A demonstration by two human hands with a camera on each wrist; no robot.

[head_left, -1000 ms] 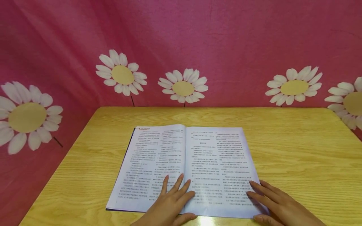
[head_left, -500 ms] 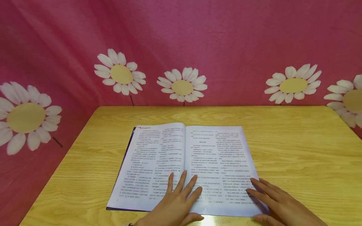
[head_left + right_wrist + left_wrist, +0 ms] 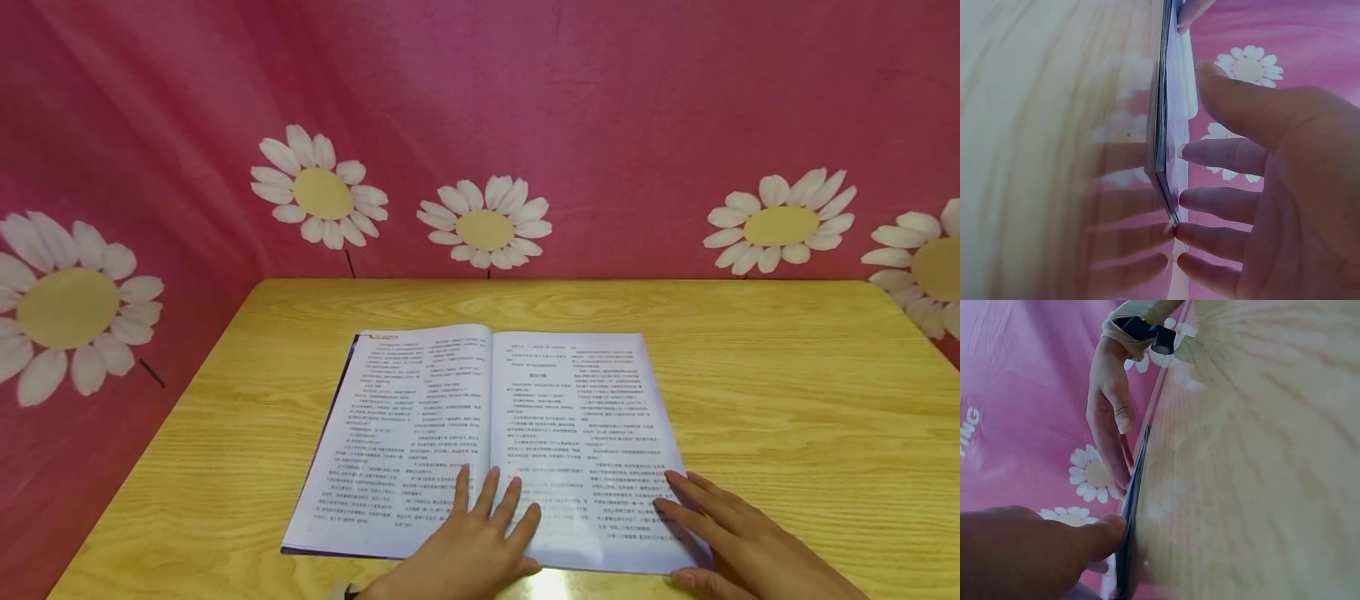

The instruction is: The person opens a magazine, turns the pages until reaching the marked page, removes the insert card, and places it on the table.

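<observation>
A magazine lies spread on the wooden table, columns of small print on both pages. My left hand rests with fingers fanned over the lower part of its centre fold, thumb near the bottom edge. At the lower right corner, my right hand touches the page's outer edge with extended fingers; its thumb lies beside the corner. From the left wrist, the magazine appears edge-on as a thin dark line. The right wrist view shows the right hand's spread fingers reaching to the page edge.
The yellow wood-grain table extends around the magazine on all sides. Behind it and to the left hangs a pink cloth printed with large white daisies. A dark band with a small camera sits on the right wrist.
My left hand has slid slightly to the right across the fold, its fingers coming a little further onto the right page. The right hand and the magazine stay almost where they were.
</observation>
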